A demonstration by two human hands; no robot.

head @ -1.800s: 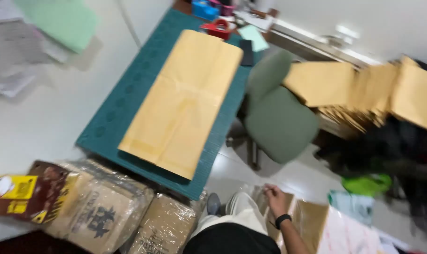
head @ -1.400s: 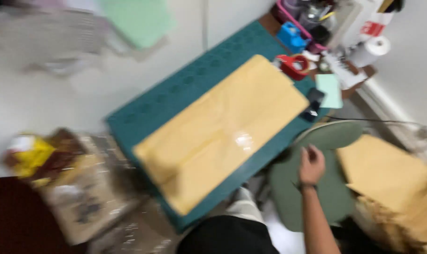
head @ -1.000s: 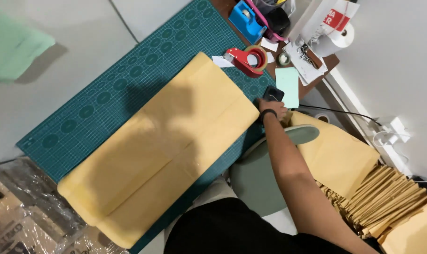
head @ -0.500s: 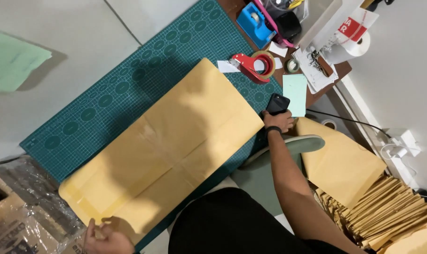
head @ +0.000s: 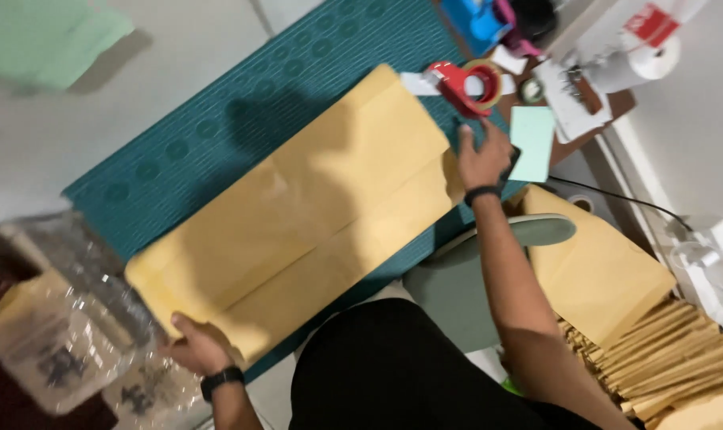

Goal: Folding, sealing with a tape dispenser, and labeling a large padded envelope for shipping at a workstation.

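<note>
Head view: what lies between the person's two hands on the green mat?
The large tan paper sheet spans from left hand to right hand, in the head view.

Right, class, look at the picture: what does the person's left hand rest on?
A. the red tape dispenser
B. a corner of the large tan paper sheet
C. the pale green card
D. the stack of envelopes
B: the left hand grips the near corner of the large tan paper sheet on the green cutting mat, while the right hand is up at the far end near the red tape dispenser.
</note>
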